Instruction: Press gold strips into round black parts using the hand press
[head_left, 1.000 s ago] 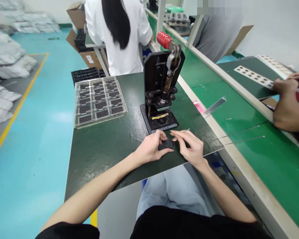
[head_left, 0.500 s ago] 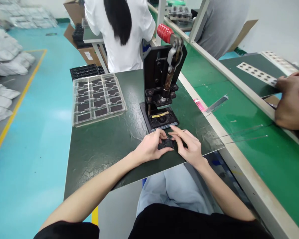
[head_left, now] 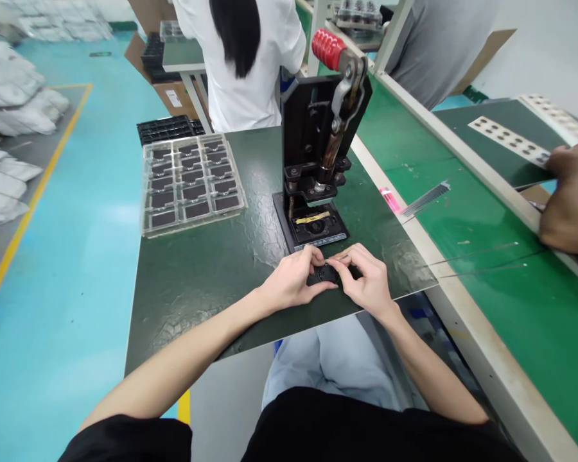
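Note:
A small round black part (head_left: 325, 274) lies low over the dark green table (head_left: 197, 276), between my two hands. My left hand (head_left: 296, 279) grips its left side between thumb and curled fingers. The fingers of my right hand (head_left: 363, 276) are pinched together at the part's upper right edge; whether they hold anything small there is too fine to tell. Just beyond my hands stands a black hand press (head_left: 306, 138) with a red handle (head_left: 328, 49) raised. A yellow strip (head_left: 313, 218) lies across its base.
To the left is a clear plastic tray (head_left: 243, 199) with dark rectangular pieces. A green conveyor (head_left: 486, 237) with thin metal strips (head_left: 426, 197) runs along the right. A person in white (head_left: 279, 64) sits ahead; another person's hands (head_left: 571, 199) are at far right.
My right hand's fingers have drawn in and closed at the part's upper edge; the index finger no longer points outward. The camera view has shifted slightly.

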`<state>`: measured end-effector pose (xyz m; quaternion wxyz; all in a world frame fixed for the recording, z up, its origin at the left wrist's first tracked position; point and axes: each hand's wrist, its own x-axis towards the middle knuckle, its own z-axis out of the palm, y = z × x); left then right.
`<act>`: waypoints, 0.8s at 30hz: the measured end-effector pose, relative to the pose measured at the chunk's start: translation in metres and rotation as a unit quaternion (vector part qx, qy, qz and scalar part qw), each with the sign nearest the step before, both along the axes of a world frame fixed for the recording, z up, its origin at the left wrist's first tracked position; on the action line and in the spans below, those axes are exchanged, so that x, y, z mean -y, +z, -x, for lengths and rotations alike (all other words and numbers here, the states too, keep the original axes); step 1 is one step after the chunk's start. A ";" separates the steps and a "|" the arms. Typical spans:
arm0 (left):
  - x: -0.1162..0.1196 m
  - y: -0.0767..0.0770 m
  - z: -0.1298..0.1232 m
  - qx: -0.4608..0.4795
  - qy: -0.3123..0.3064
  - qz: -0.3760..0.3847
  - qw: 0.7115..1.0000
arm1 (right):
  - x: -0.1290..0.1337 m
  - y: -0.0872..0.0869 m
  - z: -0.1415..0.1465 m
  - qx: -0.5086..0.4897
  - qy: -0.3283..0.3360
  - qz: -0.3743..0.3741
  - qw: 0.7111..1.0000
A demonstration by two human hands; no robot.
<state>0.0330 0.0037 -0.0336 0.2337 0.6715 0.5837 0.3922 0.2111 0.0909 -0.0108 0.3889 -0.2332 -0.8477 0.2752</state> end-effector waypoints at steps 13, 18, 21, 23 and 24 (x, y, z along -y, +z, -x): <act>-0.003 -0.001 0.000 -0.028 -0.001 0.001 1.000 | 0.004 0.009 -0.010 -0.209 -0.162 0.006 0.964; -0.004 -0.004 0.002 -0.031 -0.004 -0.015 0.999 | 0.006 0.013 -0.037 -0.006 -0.034 -0.080 0.996; -0.006 -0.003 0.004 -0.022 -0.002 -0.010 1.000 | -0.001 0.008 -0.042 0.034 -0.014 -0.061 0.997; -0.006 -0.001 0.003 -0.013 -0.003 -0.008 1.000 | -0.005 0.004 -0.040 0.056 -0.006 -0.060 0.997; -0.006 0.001 0.003 -0.005 0.001 -0.009 1.000 | -0.007 0.003 -0.039 0.071 0.006 -0.059 0.996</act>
